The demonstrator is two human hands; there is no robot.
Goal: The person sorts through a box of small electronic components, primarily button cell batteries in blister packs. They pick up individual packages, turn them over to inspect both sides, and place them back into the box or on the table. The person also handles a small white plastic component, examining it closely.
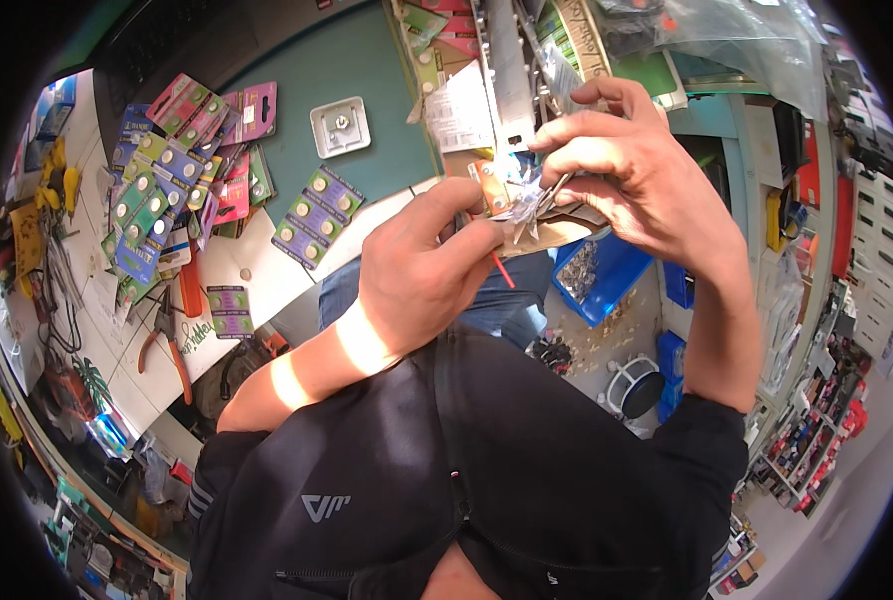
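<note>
My left hand (421,260) and my right hand (631,165) meet over an open cardboard box (556,236) in front of my chest. Between them is a piece of crinkled clear plastic wrapping (526,207), shiny in the sunlight. Left thumb and forefinger pinch its near left side. On the right, thumb and fingers close on its other side, by a thin dark piece I cannot make out. An orange card (490,186) stands beside the plastic. Just beyond, a long metal strip (511,85) rises among white paper packets (456,112).
Left, on the white tiled top, lie heaped button-cell cards (171,180), a purple cell card (318,217), a smaller card (230,312) and orange-handled pliers (169,345). A white dish (340,127) sits on the green mat (296,75). A blue bin (604,278) of small metal parts stands below right.
</note>
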